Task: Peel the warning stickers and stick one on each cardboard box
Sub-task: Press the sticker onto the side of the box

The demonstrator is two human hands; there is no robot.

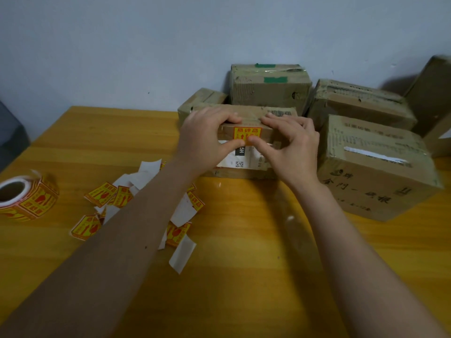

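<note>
A yellow and red warning sticker (247,134) lies on the near face of a cardboard box (253,167) at the table's middle back. My left hand (207,140) and my right hand (290,145) both rest on that box, thumbs pressed on the sticker's lower edge and fingers curled over the box's top. A roll of the same stickers (29,198) lies at the left. Loose stickers and white backing strips (136,198) are scattered beside my left forearm. Several more cardboard boxes stand behind and to the right, among them a large one with black writing (375,172).
The yellow wooden table (244,240) runs up to a pale wall. Boxes (268,86) (358,103) crowd the back right corner. A dark object (9,135) sits off the table's left edge.
</note>
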